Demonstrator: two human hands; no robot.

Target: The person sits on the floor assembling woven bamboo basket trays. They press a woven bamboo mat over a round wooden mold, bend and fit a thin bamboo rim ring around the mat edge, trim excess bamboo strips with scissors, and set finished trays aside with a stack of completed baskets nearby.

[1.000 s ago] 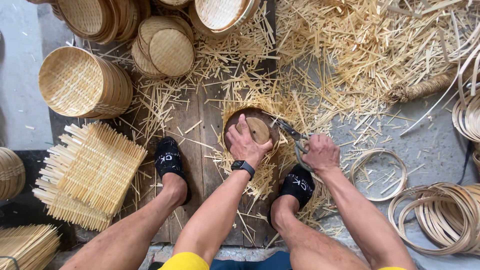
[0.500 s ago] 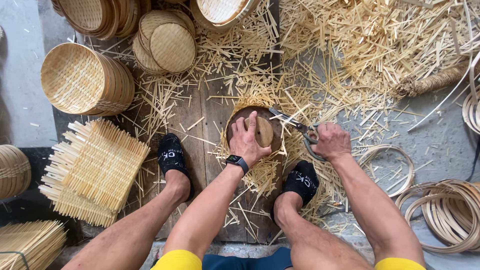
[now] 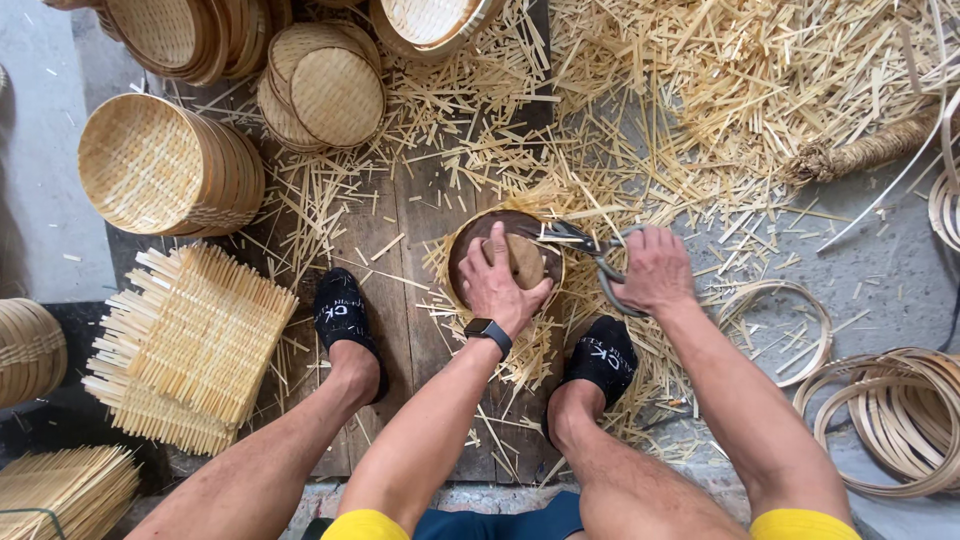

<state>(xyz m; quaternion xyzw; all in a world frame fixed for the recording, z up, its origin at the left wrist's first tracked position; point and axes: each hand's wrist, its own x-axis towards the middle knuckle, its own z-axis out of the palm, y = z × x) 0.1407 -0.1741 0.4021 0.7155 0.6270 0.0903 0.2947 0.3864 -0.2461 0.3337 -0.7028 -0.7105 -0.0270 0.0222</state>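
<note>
Bamboo offcuts litter the floor as the left hand (image 3: 497,287) presses the round mould (image 3: 505,255), right hand (image 3: 655,270) gripping shears (image 3: 585,247).

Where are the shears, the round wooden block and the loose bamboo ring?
shears (image 3: 590,250), head view, on the handles.
round wooden block (image 3: 527,258), head view, on its top face.
loose bamboo ring (image 3: 822,322), head view, on its right rim.

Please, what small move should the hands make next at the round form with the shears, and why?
Probably close the shears for one more snip, then turn the round form a little. The right hand holds the blades at the form's upper right rim, the left hand presses down on its block, and long strip ends jut out around the edge.
</note>
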